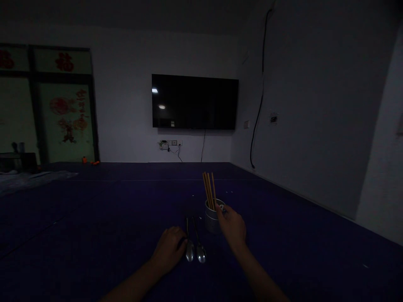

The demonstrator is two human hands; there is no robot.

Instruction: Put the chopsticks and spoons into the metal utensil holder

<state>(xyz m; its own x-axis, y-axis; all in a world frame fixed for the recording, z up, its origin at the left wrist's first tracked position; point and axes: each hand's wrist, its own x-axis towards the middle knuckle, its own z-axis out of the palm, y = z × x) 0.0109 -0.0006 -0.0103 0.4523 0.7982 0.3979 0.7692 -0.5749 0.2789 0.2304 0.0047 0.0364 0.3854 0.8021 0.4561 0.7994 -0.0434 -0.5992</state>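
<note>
Two metal spoons lie side by side on the dark blue tabletop [126, 243], bowls toward me: a left spoon [189, 251] and a right spoon [201, 254]. My left hand [169, 247] rests at the left spoon, fingers curled and the fingertips and thumb by its neck. A round metal utensil holder [212, 222] stands upright just beyond the spoons. Several wooden chopsticks [208, 191] lean in it, tops to the left. At the holder's right side, my right hand [232, 226] grips the rim, its thumb close to the nearest chopstick. The fingers' far side is hidden.
The room is dim. A wall-mounted television [195, 102] hangs beyond the table, with sockets [171, 143] and cables below. A black cable [258, 117] runs down the right wall. Clear plastic sheeting [34, 179] lies at the far left, near small orange objects [94, 162].
</note>
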